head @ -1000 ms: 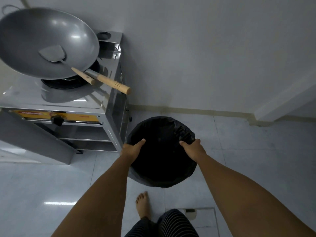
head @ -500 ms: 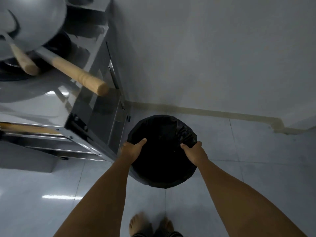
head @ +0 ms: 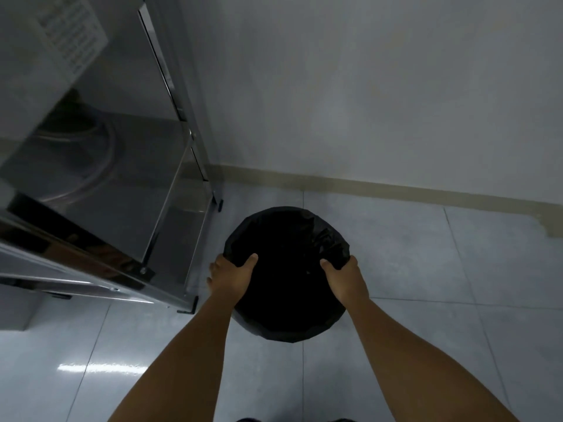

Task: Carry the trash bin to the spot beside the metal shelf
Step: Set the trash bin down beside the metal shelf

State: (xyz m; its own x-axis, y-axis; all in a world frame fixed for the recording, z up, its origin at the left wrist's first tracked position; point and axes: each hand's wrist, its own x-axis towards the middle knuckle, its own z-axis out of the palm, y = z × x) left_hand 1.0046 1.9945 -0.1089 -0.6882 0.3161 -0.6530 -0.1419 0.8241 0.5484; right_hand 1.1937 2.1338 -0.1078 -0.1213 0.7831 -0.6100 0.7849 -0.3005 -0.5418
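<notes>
Round trash bin lined with a crumpled black plastic bag [head: 286,275] held by its rim in 2 bare hands; left hand [head: 230,277] clamped on the near-left edge, thumb hooked inside over the liner and the other fingers [head: 213,269] wrapped down the outer wall; right hand [head: 345,280] clamped on the near-right edge the same way, thumb inside, remaining fingers hidden behind the rim. Bin upright, mouth facing up, just beside the right-hand end of the shiny stainless-steel shelf unit [head: 170,190], close to its 2 black-capped feet and near the pale wall with its beige skirting [head: 396,190]. Whether the base rests on the grey glossy floor tiles [head: 457,269] or hangs just above them: cannot tell from this high angle. Judged from the layout, carrying almost complete, bin already at the target spot; left to do, as far as visible: settle it flat on the tiles, release both grips, withdraw without knocking the shelf leg.
</notes>
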